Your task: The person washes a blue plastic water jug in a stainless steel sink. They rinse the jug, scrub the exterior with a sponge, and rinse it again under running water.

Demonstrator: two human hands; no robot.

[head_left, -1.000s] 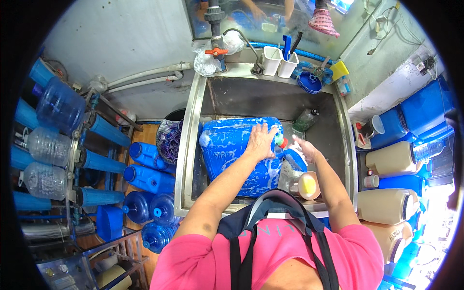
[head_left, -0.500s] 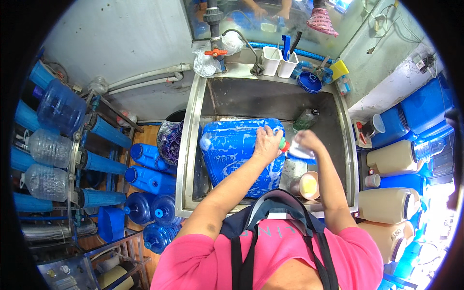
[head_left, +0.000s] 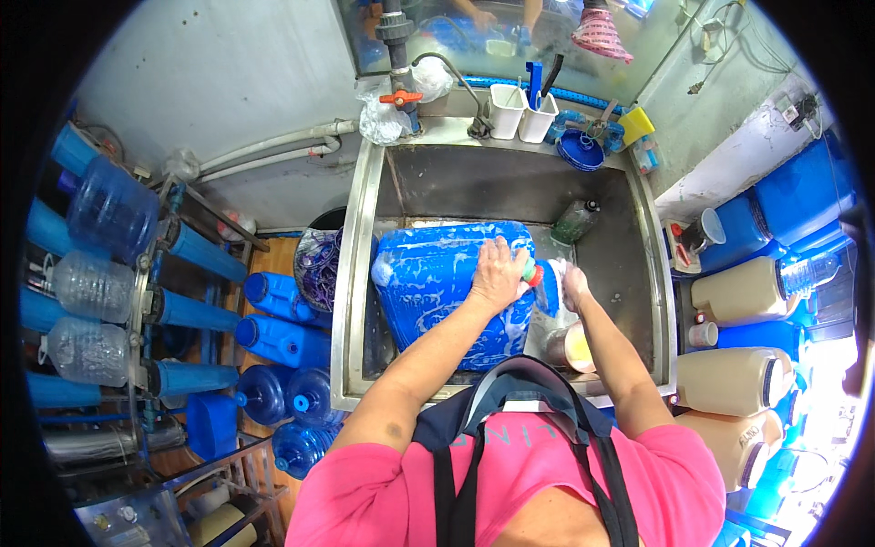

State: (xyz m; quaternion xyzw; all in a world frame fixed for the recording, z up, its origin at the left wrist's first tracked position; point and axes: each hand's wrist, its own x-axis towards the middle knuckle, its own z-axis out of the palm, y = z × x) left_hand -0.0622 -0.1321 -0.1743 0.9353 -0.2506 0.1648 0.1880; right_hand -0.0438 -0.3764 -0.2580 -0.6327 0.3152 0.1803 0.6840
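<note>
A large blue plastic jug [head_left: 437, 301], streaked with white suds, lies on its side in the metal sink. My left hand [head_left: 498, 275] presses on its upper right part, fingers stretched over the surface. Beside that hand a red cap [head_left: 535, 275] with a green part sticks out of the jug's right end. My right hand [head_left: 574, 286] is closed round a blue-and-white scrub brush [head_left: 550, 285] against that end; its fingers are partly hidden. Just below stands a tub [head_left: 578, 348] with something yellow inside.
A dark green bottle [head_left: 576, 221] leans in the sink's far right. White holders [head_left: 507, 111] with brushes stand on the back rim [head_left: 437, 130], near an orange valve handle [head_left: 401, 97]. Blue jugs [head_left: 283, 342] crowd the left floor; beige drums [head_left: 729, 381] line the right.
My right hand has moved down and slightly left, bringing the brush close against the jug's capped end. My left hand stays on the jug, and the jug lies in about the same place.
</note>
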